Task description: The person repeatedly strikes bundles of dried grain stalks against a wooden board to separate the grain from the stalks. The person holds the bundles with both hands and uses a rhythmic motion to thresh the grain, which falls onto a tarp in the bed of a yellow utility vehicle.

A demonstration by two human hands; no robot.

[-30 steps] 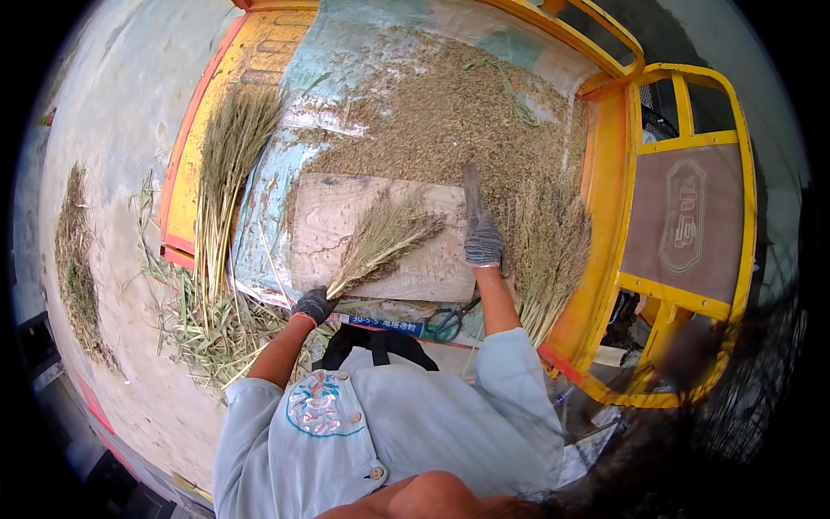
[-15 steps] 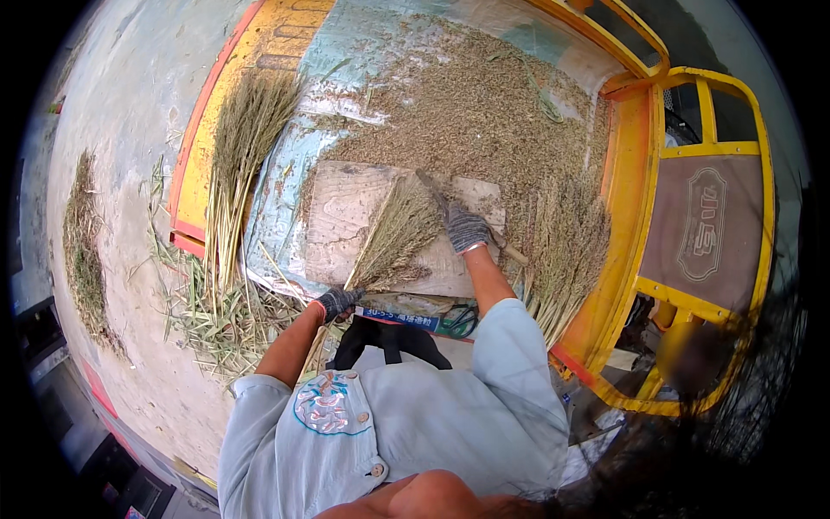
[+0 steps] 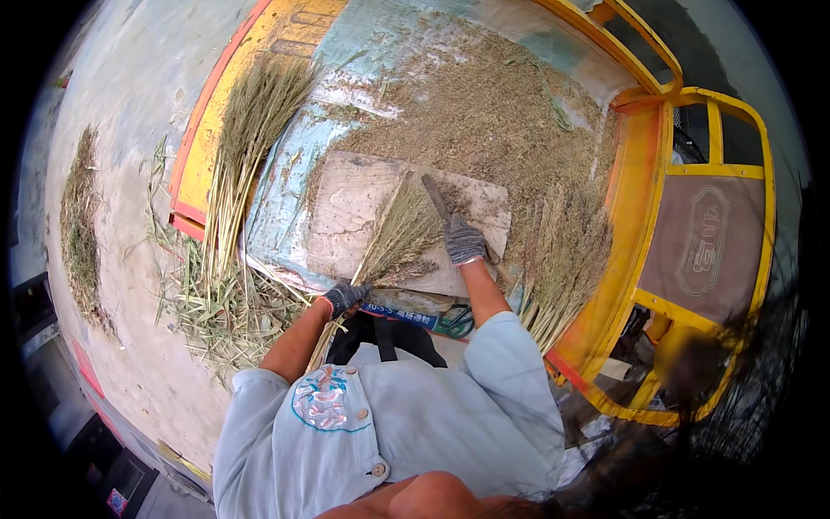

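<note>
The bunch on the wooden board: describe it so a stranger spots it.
Find the yellow cart, then the wooden board in it. The bunch fans out there. Unlike the side bunches, this one is gripped by the gloved left hand.

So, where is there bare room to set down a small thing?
Mostly bare: the wooden board, left of the held seed-head bundle, and concrete floor between the dried-plant strip and leaf litter. Crowded: beyond the board, loose seed; at its right, piled stalks.
</note>
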